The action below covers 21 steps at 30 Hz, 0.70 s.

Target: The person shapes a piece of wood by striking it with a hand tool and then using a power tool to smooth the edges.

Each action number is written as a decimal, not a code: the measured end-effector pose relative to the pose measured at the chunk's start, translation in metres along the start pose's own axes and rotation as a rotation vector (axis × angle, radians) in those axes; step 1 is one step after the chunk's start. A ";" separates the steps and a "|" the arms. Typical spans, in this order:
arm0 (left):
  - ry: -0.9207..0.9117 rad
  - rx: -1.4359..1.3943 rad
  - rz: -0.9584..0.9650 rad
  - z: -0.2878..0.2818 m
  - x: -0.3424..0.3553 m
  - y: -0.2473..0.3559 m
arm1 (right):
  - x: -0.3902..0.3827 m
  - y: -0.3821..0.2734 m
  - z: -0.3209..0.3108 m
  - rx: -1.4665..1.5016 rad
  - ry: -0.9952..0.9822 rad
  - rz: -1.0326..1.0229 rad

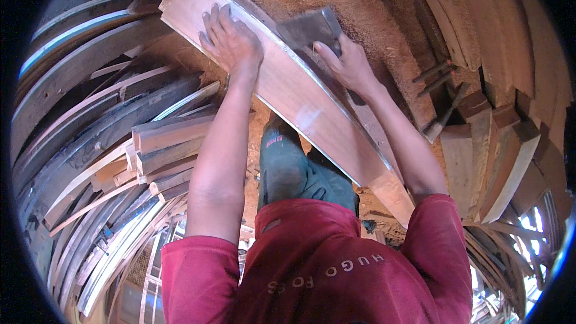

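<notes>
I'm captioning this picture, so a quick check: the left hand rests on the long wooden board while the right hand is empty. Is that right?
Not quite: the right hand is not empty. The head view shows it gripping a dark, broad-faced tool. The left hand does rest on the long wooden board.

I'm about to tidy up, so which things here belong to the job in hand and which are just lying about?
In the job:
board, under the left hand
dark tool, in the right hand

Seemingly lying about:
timber pile, at left
timber lengths, at right
</notes>
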State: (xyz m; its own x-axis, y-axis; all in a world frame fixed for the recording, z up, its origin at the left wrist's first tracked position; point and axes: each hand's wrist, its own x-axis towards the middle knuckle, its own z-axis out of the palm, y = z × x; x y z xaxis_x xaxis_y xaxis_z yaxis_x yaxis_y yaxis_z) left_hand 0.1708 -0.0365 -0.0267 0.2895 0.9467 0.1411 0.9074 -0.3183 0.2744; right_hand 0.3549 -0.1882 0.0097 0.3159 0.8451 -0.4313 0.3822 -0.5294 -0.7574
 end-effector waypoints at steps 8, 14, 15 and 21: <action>0.022 0.002 0.016 0.000 0.000 0.000 | -0.035 0.027 -0.024 0.055 -0.001 0.120; 0.068 0.040 0.048 0.005 0.000 -0.002 | 0.001 -0.002 -0.005 0.139 0.060 0.033; 0.053 0.032 0.038 0.005 0.000 -0.002 | -0.006 0.003 -0.002 0.110 0.041 0.026; 0.054 0.029 0.023 0.004 -0.002 -0.003 | -0.043 0.012 -0.032 0.097 -0.023 0.035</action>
State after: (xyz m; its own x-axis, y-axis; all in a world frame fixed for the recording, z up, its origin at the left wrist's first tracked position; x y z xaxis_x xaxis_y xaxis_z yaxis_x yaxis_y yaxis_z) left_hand 0.1689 -0.0374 -0.0319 0.2947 0.9348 0.1983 0.9093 -0.3381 0.2426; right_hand 0.3736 -0.2333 0.0354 0.3071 0.8280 -0.4691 0.2850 -0.5503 -0.7848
